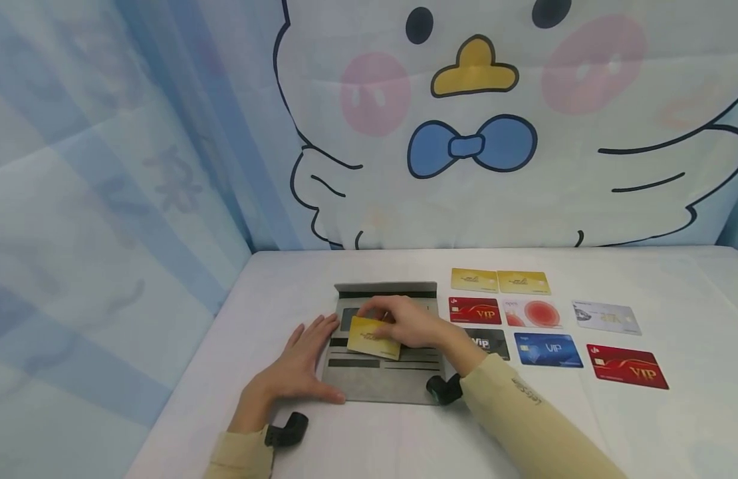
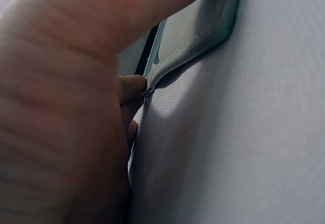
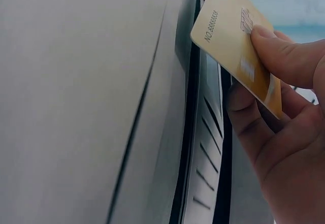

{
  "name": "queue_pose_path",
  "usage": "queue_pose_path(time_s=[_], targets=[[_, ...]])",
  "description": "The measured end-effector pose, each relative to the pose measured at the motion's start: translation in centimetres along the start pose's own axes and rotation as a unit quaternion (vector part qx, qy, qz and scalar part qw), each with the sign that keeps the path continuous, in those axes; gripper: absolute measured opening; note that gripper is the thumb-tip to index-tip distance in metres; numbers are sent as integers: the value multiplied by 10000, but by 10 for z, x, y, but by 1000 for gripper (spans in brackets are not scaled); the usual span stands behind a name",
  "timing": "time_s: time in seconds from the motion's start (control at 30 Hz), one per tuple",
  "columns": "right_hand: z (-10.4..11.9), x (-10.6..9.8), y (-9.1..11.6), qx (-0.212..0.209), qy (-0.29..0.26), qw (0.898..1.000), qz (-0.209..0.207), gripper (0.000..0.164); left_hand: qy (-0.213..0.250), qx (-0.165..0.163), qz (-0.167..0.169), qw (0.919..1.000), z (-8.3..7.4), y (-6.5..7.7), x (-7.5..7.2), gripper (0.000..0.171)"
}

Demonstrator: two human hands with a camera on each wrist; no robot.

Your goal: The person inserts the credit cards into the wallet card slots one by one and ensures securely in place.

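A grey wallet (image 1: 383,389) with rows of slits and a dark strip along its top lies spread flat on the white table. Between thumb and fingers, my right hand (image 1: 413,324) pinches a gold card (image 1: 371,339) over the middle of it. In the right wrist view the gold card (image 3: 223,36) is tilted above the slits, its number side showing. At the wallet's left edge rests my left hand (image 1: 297,369), fingers extended and thumb by the lower left corner. The left wrist view shows fingertips (image 2: 133,88) at the wallet's edge beside a small zipper end.
Right of the wallet, several cards lie in rows: two gold cards (image 1: 475,280), a red card (image 1: 475,311), a white-and-red card (image 1: 533,313), a silver card (image 1: 607,317), a black card (image 1: 489,342), a blue card (image 1: 547,350) and another red card (image 1: 627,366). A cartoon-printed curtain (image 1: 477,206) hangs behind.
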State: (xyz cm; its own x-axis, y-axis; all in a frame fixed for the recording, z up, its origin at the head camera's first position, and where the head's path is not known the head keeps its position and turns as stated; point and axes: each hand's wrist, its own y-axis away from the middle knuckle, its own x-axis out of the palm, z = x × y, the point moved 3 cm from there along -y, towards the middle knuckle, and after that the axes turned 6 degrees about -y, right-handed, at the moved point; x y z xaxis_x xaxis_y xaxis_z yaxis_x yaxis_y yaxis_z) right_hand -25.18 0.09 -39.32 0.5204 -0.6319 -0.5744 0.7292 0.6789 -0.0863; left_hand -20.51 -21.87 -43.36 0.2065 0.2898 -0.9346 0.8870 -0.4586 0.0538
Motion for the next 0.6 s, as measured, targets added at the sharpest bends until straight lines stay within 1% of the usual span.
queue_pose_path(time_s=[0.13,0.37,0.6], targets=[[3,6,-7,-42,9,10000,64,32,32,-13,55,10000,0,0,0,124],[7,15,-17,-55,-11,9998,169,33,48,119,-15,9999,-1,0,0,123],[7,22,-24,-122,-29,9998,177,34,43,74,36,10000,0,-1,0,124]])
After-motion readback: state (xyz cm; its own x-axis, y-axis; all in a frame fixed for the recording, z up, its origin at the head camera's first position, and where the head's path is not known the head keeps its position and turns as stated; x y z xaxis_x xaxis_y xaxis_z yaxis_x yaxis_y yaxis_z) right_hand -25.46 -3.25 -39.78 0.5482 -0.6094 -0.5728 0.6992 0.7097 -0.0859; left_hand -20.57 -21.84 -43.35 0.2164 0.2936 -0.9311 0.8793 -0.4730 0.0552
